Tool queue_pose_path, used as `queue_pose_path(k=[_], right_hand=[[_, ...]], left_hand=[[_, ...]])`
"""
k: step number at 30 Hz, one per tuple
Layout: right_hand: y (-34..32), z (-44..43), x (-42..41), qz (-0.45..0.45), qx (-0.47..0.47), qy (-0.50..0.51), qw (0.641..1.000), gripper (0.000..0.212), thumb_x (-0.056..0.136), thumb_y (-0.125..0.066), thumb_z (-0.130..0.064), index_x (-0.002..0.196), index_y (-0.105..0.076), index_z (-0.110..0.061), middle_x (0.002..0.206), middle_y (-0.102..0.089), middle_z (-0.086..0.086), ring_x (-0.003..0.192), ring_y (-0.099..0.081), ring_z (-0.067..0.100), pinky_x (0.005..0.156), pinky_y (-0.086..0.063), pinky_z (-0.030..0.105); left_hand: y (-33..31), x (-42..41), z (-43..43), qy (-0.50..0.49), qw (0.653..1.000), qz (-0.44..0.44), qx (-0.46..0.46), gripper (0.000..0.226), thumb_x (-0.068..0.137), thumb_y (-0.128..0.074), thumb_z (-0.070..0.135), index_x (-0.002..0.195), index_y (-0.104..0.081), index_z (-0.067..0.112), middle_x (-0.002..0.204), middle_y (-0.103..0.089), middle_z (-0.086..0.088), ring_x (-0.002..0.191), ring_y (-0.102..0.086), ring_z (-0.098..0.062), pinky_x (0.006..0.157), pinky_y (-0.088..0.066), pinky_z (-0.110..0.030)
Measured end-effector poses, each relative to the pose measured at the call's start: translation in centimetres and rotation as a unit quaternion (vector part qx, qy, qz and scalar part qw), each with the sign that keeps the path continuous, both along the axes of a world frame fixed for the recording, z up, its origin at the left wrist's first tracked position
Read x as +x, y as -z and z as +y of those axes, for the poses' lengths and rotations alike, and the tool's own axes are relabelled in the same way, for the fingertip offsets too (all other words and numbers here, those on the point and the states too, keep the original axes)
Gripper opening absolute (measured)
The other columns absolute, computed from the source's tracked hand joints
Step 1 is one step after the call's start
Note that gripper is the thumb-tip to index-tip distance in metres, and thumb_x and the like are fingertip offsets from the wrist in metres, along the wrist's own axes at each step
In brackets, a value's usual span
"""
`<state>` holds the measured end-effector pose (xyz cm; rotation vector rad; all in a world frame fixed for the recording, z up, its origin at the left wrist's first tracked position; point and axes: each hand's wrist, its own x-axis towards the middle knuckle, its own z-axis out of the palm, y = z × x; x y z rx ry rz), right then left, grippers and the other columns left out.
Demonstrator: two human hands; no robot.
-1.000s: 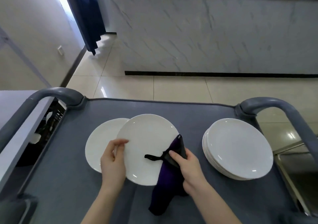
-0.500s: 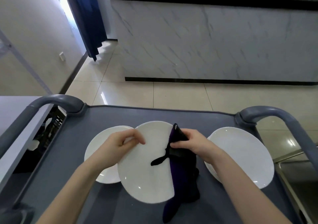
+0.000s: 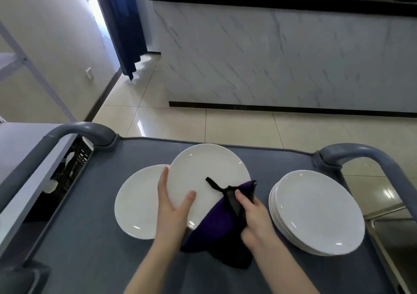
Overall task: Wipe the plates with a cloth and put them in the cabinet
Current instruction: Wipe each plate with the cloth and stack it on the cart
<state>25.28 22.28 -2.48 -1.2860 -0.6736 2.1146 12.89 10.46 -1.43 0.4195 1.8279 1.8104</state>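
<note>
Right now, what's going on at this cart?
A person is wiping a plate. The left hand holds it by its edge, thumb on its face, while the right hand grips a purple cloth against its lower right rim. On the cart, a second plate lies to the left and a stack sits to the right.

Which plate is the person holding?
The middle plate, gripped by the left hand, with the right hand holding the purple cloth against it. The left plate lies flat alone; the stack on the right sits untouched.
</note>
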Motion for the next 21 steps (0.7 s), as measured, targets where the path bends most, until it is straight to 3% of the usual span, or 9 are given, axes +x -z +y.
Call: queue_pose_path(k=[2,6,10,14,17,19,21], right_hand=[[0.6,-1.3,0.2,0.011,-0.032,0.010,0.999,0.014,0.090,-0.067,-0.010,0.103,-0.070,-0.006,0.097,-0.075,0.015,0.082,-0.073,0.026,0.069,-0.058,0.035],[0.7,-1.2,1.4,-0.009,0.003,-0.049,0.999,0.013,0.088,-0.068,-0.006,0.099,-0.071,-0.003,0.097,-0.074,0.018,0.081,-0.072,0.025,0.066,-0.058,0.033],[-1.0,1.3,2.0,-0.036,0.113,-0.136,0.984,0.017,0.086,-0.069,-0.006,0.102,-0.070,-0.001,0.099,-0.074,0.017,0.086,-0.071,0.026,0.072,-0.058,0.033],[-4.0,4.1,1.4,-0.101,0.296,-0.303,0.900,0.015,0.083,-0.075,-0.010,0.097,-0.073,-0.009,0.099,-0.075,0.013,0.086,-0.070,0.016,0.081,-0.056,0.033],[-5.5,4.8,-0.3,-0.135,0.360,-0.402,0.831,0.015,0.081,-0.077,-0.020,0.094,-0.073,-0.015,0.098,-0.073,0.011,0.085,-0.068,0.012,0.083,-0.056,0.031],[-5.7,4.6,-1.1,-0.142,0.373,-0.425,0.812,0.016,0.080,-0.078,-0.024,0.093,-0.073,-0.016,0.094,-0.073,0.010,0.084,-0.067,0.012,0.082,-0.054,0.031],[-5.2,4.1,-1.1,-0.138,0.377,-0.410,0.819,0.017,0.081,-0.077,-0.025,0.093,-0.071,-0.015,0.091,-0.071,0.010,0.083,-0.065,0.012,0.081,-0.052,0.032]], left_hand=[[0.1,0.4,0.5,-0.042,0.999,-0.007,0.001,0.065,0.097,-0.064,0.023,0.125,-0.036,0.075,0.123,-0.050,0.048,0.111,-0.054,0.018,0.085,-0.047,-0.016],[0.8,-1.0,-0.2,-0.035,0.999,0.002,-0.028,0.053,0.099,-0.060,0.017,0.133,-0.049,0.057,0.128,-0.061,0.027,0.116,-0.060,-0.003,0.096,-0.053,-0.037],[-1.0,-3.3,-1.3,0.083,0.989,0.106,-0.057,0.059,0.099,-0.062,0.017,0.126,-0.049,0.068,0.119,-0.059,0.040,0.108,-0.057,0.014,0.086,-0.048,-0.021],[-3.5,-5.4,-2.0,0.229,0.948,0.196,-0.104,0.058,0.098,-0.064,0.020,0.128,-0.048,0.067,0.124,-0.056,0.041,0.113,-0.053,0.015,0.086,-0.044,-0.011],[-4.7,-5.5,-1.8,0.284,0.920,0.234,-0.133,0.057,0.098,-0.063,0.022,0.127,-0.049,0.068,0.124,-0.056,0.041,0.114,-0.052,0.015,0.084,-0.040,0.000],[-4.7,-5.2,-2.0,0.273,0.925,0.231,-0.126,0.055,0.098,-0.063,0.020,0.127,-0.052,0.066,0.122,-0.058,0.040,0.115,-0.053,0.014,0.084,-0.039,0.001],[-4.1,-4.8,-2.5,0.240,0.939,0.222,-0.105,0.053,0.098,-0.064,0.018,0.128,-0.055,0.062,0.122,-0.060,0.038,0.116,-0.054,0.012,0.087,-0.039,0.000]])
